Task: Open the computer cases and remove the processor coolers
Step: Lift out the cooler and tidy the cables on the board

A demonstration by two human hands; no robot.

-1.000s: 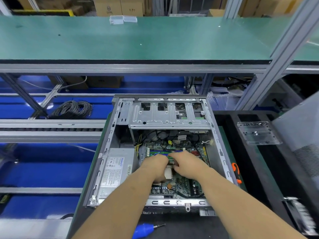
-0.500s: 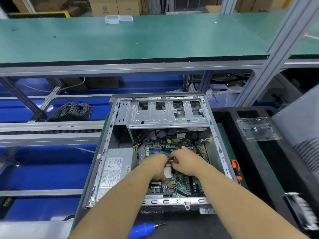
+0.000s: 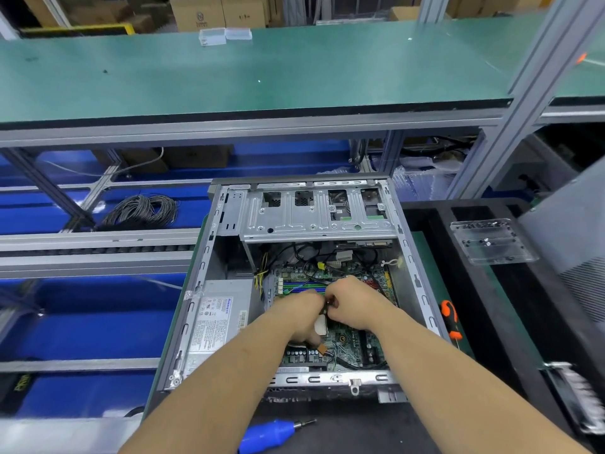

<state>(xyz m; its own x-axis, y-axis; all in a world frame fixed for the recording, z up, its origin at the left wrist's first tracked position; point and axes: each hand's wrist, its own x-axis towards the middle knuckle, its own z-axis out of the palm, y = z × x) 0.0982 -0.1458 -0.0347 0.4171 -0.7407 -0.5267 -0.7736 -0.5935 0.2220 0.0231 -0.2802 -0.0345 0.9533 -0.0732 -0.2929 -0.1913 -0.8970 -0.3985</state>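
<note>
From the head camera, the computer case lies open in the middle, so that part is done. No cooler shows; the rest is hidden. The left hand and right hand touch over the green board, pinching something small. Since before, both hands moved a bit farther in.

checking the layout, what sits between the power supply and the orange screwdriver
In the head view, the motherboard with both hands, left and right, working over it, then the case's right wall.
</note>
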